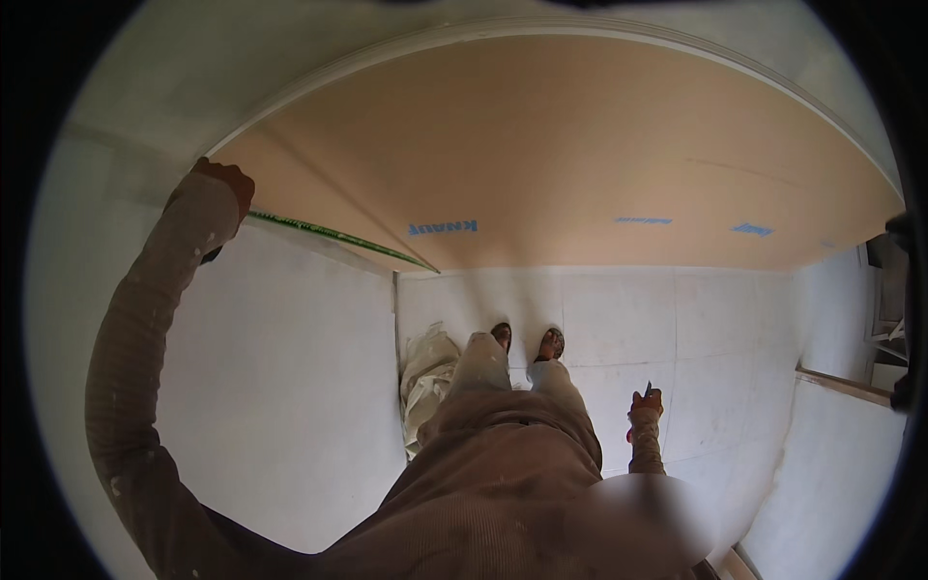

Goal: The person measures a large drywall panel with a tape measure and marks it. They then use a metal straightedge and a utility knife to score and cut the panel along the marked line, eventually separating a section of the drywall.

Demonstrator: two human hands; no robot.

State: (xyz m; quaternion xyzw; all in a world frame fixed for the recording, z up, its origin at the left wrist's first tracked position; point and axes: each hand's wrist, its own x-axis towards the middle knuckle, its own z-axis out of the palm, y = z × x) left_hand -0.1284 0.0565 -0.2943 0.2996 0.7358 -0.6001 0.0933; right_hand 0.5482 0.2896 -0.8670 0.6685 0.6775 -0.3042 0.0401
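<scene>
A large tan plasterboard sheet [580, 145] with blue print leans along the wall before me. My left hand [227, 184] is raised at its upper left corner, with the fingers curled over the edge. From beneath that hand a narrow green strip with dark markings [338, 235] slants down the board's left end to the bottom corner. A small black piece [211, 255] shows under my left wrist, too hidden to name. My right hand [646, 402] hangs low by my side, closed round what looks like a utility knife [649, 389], its tip pointing forward. A bit of red shows below the fist.
A crumpled pale sack [428, 372] lies on the floor left of my legs, against a white wall [280, 367]. My sandalled feet [551, 343] stand on large pale tiles [619, 319]. At the right are a wooden strip [843, 386] and a dark opening [884, 280].
</scene>
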